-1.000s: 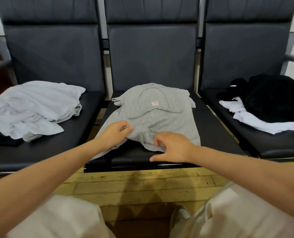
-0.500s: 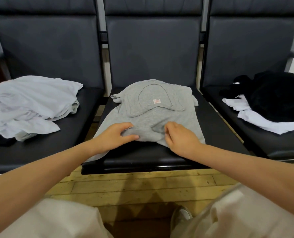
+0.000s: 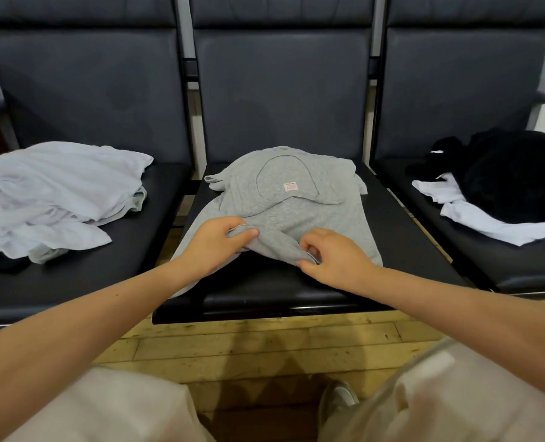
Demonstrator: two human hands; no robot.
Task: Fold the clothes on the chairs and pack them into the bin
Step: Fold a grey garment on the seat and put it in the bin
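Head view: grey shirt [image 3: 292, 205] spread on middle chair seat [image 3: 402, 250], near hem bunched. Left hand [image 3: 215, 247] curled, thumb and fingers pinching hem fold. Right hand [image 3: 335, 261] curled, fingertips nipping same fold just right. Pale clothes [image 3: 57, 193] heaped left; black and white clothes [image 3: 500, 186] right.

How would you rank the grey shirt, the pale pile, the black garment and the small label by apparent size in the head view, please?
1. Grey shirt and pale pile: look alike, not ranked.
2. Black garment, cut by the frame edge.
3. Small label.
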